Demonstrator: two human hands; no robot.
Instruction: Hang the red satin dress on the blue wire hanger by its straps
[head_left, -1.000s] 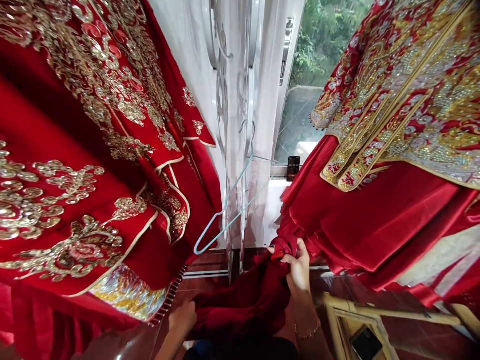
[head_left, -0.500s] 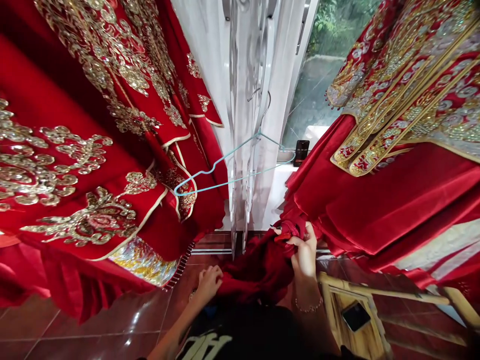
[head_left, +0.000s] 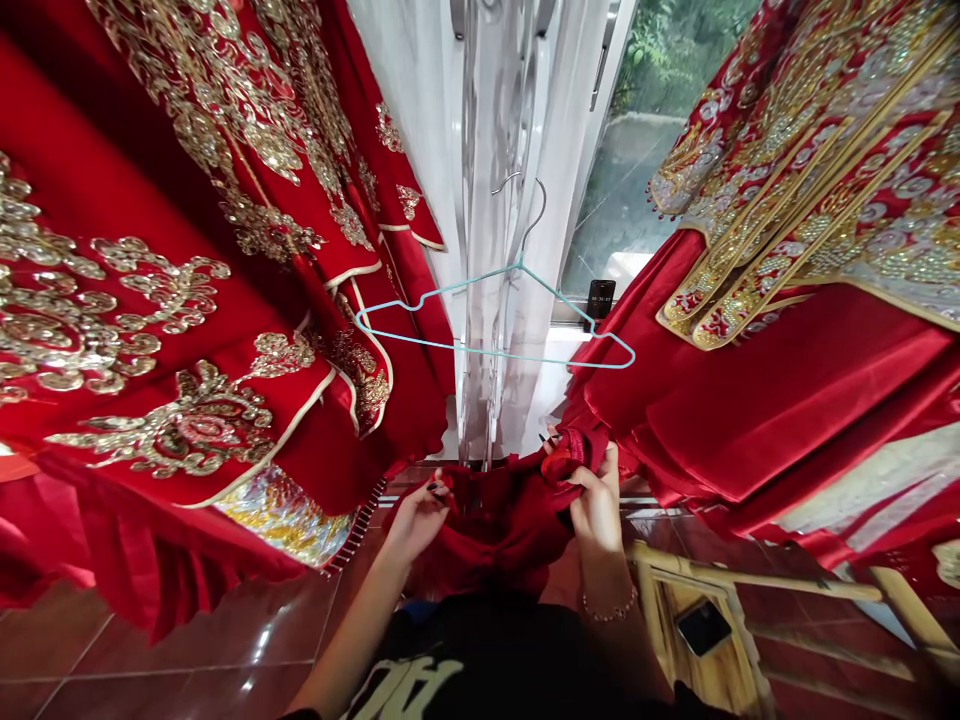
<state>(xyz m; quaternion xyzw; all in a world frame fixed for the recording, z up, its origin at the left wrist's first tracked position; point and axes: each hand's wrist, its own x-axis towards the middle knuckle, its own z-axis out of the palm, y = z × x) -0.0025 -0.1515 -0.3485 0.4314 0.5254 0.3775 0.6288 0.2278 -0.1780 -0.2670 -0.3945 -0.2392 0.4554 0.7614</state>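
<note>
My right hand point(head_left: 596, 510) is closed on a gathered fold of the dark red garment point(head_left: 499, 540), the fingers curled around the bunched cloth near its top edge. A beaded bracelet point(head_left: 609, 608) sits on that wrist. My left hand point(head_left: 416, 520) is also closed, pinching the garment's other side, with dark-painted fingernails point(head_left: 439, 487) showing at the edge of the cloth. Between my hands the garment hangs in a loose, rumpled mass just in front of my black shirt point(head_left: 450, 660), held above the brown tile floor point(head_left: 187, 640).

Just above my hands, a pale blue wire hanger point(head_left: 495, 345) hangs tilted slightly in front of the sheer white curtain point(head_left: 420, 130), apart from the cloth I am holding. To my left hangs a red gown point(head_left: 187, 300) thick with gold embroidery and a fringed hem, and to my right hangs a second red gown point(head_left: 780, 330), its upper part densely beaded and its satin skirt falling close beside my right hand. Below and to the right, a black phone point(head_left: 703, 628) lies on a light wooden frame point(head_left: 750, 590). Ahead, another phone point(head_left: 600, 303) stands upright against the window glass point(head_left: 622, 170) at the white sill point(head_left: 559, 370), with greenery outside.
</note>
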